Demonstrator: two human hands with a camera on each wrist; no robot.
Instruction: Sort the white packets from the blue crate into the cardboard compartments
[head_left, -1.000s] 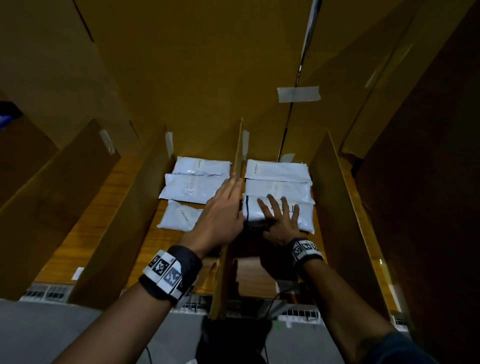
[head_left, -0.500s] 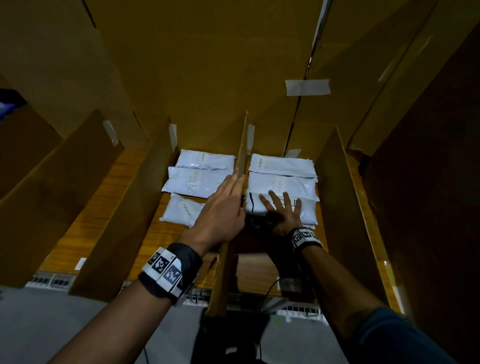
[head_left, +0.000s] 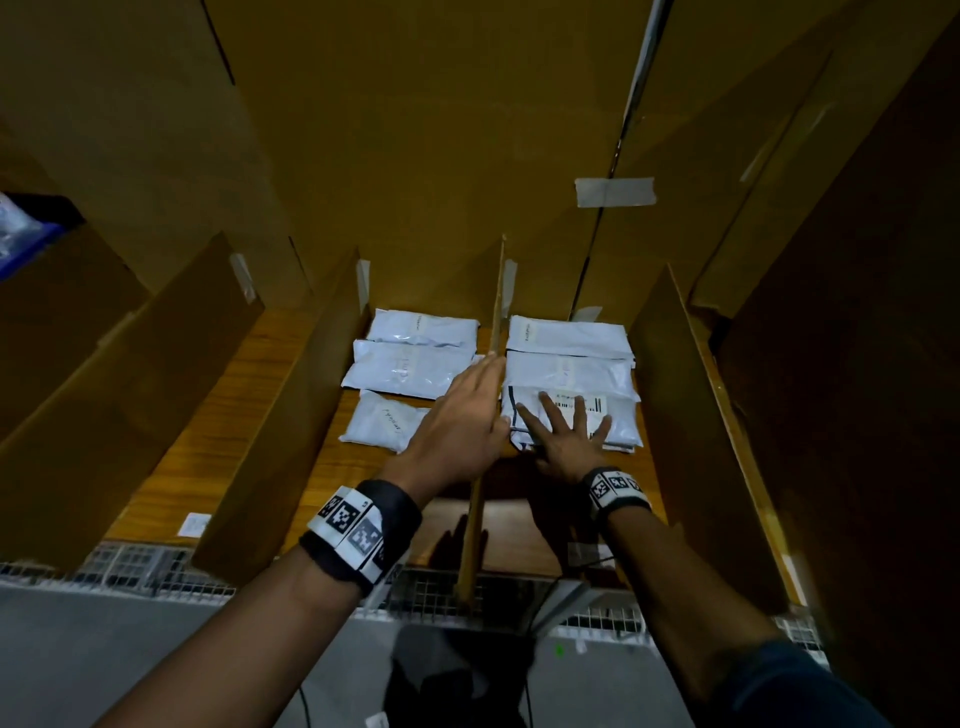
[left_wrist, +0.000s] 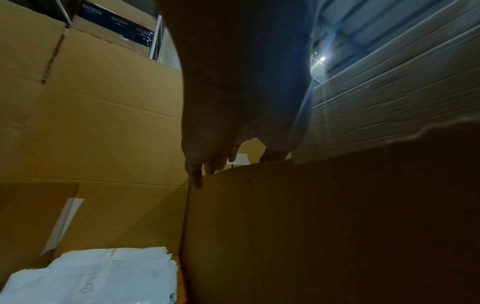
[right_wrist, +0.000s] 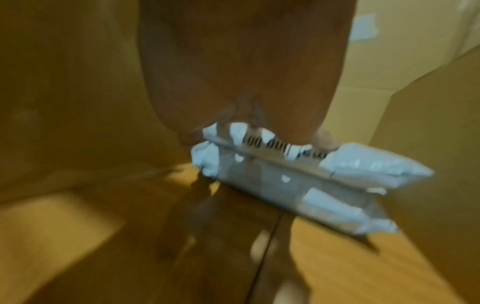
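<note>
Cardboard dividers stand upright on a wooden shelf (head_left: 249, 395) and split it into open-fronted compartments, with a tall cardboard back wall (head_left: 415, 156) behind them. The centre divider (head_left: 496, 332) separates two compartments that contain white packets. In the compartment to its left, three packets lie flat: a rear packet (head_left: 423, 328), a middle packet (head_left: 400, 370) overlapping it, and a smaller front packet (head_left: 382, 421) nearer the shelf edge. In the compartment to its right, a rear right packet (head_left: 569, 338) and a second right packet (head_left: 571, 374) lie behind the labelled packet (head_left: 621, 423), which carries a barcode label and sits on top of at least one more packet, as the right wrist view shows. The right hand (head_left: 569, 439) lies palm down on the labelled packet with its fingers (head_left: 550, 410) spread and straight, pressing flat and curling round nothing. The left hand (head_left: 465, 415) is extended along the left face of the centre divider, fingers straight and close together; in the left wrist view the fingertips (left_wrist: 196, 179) reach the divider's top edge, and the hand holds no packet. A right-side divider (head_left: 691, 415) bounds the right compartment. The blue crate (head_left: 23, 234) is only partly visible at the far left edge, behind further cardboard panels. Both wrists carry bands with black-and-white markers. A strip of pale tape (head_left: 614, 191) is fixed across a seam in the back wall.
</note>
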